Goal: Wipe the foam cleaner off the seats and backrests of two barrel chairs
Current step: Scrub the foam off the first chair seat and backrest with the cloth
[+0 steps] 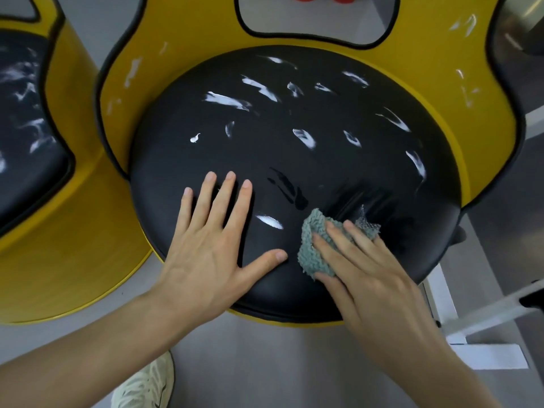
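While right hand (368,269) presses, cloth (312,248) lies diagonal.

Ahead of the left hand (212,245) and right hand (365,269), the black seat cushion (294,160) lies open, bearing only flat foam streaks (226,101). Beyond, the yellow backrest (123,92) walls its far side and flanks. A second barrel chair (73,231) crowds the left hand's outer side, and a white frame (444,301) the right hand's.

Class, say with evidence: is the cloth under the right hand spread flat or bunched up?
Bunched up. The cloth is a thick wad under the right hand, folds bulging past the fingers.
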A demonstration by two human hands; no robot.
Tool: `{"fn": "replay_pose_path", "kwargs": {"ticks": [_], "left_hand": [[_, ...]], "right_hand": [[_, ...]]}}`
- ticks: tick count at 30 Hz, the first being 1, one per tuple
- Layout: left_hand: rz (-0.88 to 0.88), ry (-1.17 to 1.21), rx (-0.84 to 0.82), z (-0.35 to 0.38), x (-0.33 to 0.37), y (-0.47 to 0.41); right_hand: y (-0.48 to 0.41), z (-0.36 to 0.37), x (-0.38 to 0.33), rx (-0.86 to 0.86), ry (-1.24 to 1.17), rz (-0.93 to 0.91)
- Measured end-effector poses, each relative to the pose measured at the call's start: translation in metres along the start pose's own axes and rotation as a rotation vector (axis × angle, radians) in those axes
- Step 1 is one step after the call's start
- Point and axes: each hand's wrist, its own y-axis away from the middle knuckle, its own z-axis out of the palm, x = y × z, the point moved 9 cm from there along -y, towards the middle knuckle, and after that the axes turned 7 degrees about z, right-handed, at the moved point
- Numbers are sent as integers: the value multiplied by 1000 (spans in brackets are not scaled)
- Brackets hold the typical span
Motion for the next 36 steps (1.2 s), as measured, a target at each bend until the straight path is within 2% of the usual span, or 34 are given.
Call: {"fn": "replay_pose_path", "kwargs": {"ticks": [6,8,14,18,21,25,27,29,32,34,36], "left_hand": [[-3,2,12,1,0,0],[-2,3,16,1,0,0],[7,-2,12,2,1,0],[0,-17,5,2,0,0],[-2,-9,5,2,0,0],[2,-4,10,3,0,0],[6,1,14,3,-1,1],[9,4,12,3,-1,0],[8,-2,13,4,-1,0],[10,0,13,4,-1,0],[11,3,17,4,-1,0]], "right_hand": [[-49,12,46,-121,63,193],[-50,10,42,-95,85,215],[7,7,-23,-52,34,-1],[9,9,-20,-57,66,-52],[-22,14,6,-99,140,26],[-56,11,58,-181,119,253],[-44,2,67,-127,108,298],[-17,-9,51,-47,121,283],[7,0,8,-62,59,144],[-12,12,4,-98,59,86],[-41,18,20,-108,93,105]]}}
